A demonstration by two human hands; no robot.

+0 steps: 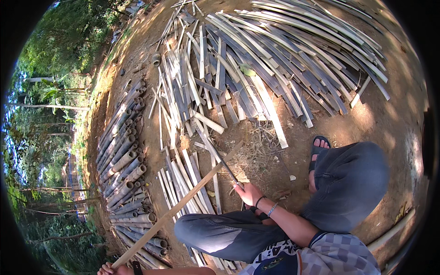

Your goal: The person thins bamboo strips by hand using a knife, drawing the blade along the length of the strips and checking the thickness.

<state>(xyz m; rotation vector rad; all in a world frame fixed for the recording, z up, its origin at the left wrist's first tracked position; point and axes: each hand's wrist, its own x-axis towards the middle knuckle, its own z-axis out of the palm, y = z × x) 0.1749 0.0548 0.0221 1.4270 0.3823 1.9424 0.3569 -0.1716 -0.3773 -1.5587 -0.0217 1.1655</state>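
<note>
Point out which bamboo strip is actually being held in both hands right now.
The long pale strip running diagonally: the left hand grips its near end, the right hand works it with a blade. All other strips lie loose on the ground.

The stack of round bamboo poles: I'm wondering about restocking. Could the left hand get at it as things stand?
Probably not right away. The left hand is closed on the long bamboo strip, though the stack of round bamboo poles lies just beyond it with nothing between.

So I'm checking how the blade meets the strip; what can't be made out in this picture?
Head view only:
- Left hand: cut off by the lower edge, so its grip on the bamboo strip is unclear.
- Right hand: the knife handle is hidden inside the fist.
- Where the blade meets the strip: too small to tell.
</note>
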